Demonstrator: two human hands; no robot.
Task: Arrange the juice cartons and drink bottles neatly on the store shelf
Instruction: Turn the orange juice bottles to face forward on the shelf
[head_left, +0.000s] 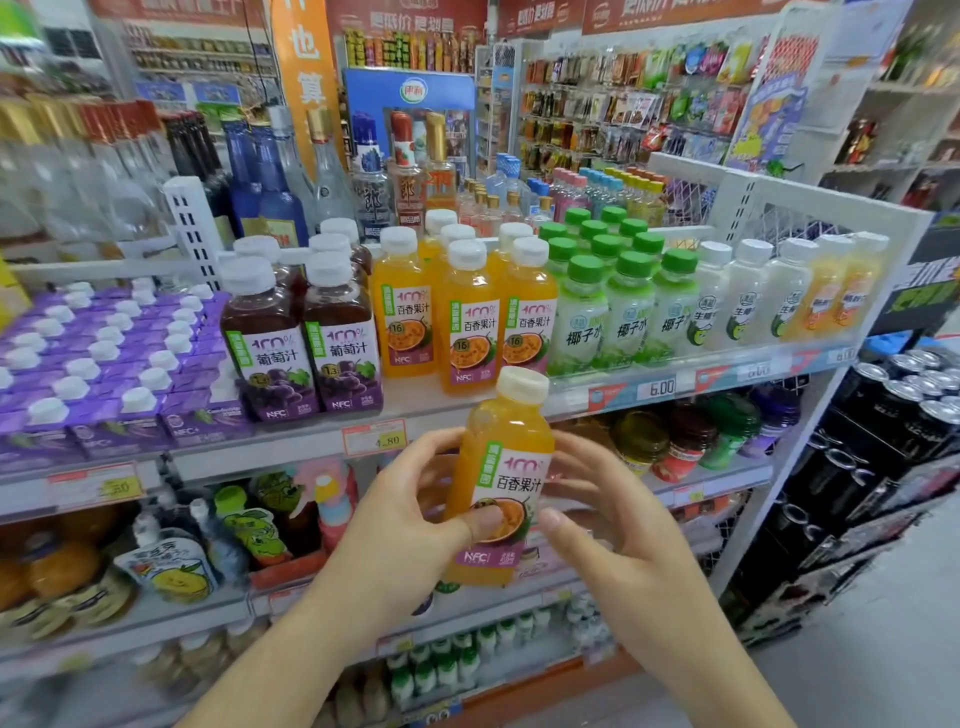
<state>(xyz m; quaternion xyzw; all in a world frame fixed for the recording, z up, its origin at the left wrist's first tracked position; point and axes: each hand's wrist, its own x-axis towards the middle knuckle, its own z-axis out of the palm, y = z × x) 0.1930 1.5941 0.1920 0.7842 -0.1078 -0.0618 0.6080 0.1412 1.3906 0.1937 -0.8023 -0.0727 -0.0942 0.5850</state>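
An orange passion-fruit juice bottle (501, 467) with a white cap is upright in front of the shelf, below the top shelf's edge. My left hand (415, 514) grips its lower label, thumb across the front. My right hand (602, 514) curls round the bottle's right side, thumb near the label. On the top shelf (322, 431) stand matching orange bottles (467, 317), dark grape juice bottles (301, 338), green-capped coconut water bottles (623, 306) and purple juice cartons (104, 374) at the left.
White and yellow drink bottles (779, 291) fill the shelf's right end. Liquor bottles (270, 176) stand behind. Lower shelves hold jars (675, 441) and pouches (171, 566). Stacked black cans (893, 410) sit at the right, beside grey aisle floor (883, 649).
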